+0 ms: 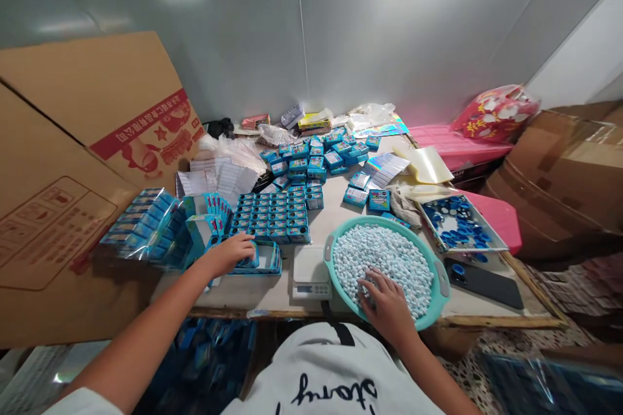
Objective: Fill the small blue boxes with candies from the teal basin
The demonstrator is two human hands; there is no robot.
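My left hand (235,251) is over a shallow blue display box (272,258) at the left front of the table. Its fingers are closed on a small blue box (250,258) inside that display box. My right hand (387,303) rests in a turquoise basin (442,282) of small white pellets (389,253). The fingers of this hand are bent and slightly apart, with their tips touching the pellets. Between the hands stands a white digital scale (308,266). Rows of small blue boxes (270,214) stand just beyond my left hand.
Loose blue boxes (311,159) are heaped toward the wall. At right lie a tray of blue caps (460,224) and a dark phone (487,284). Wrapped blue packs (146,224) stand at left beside a large carton (73,175). A pink bench (462,149) adjoins the table.
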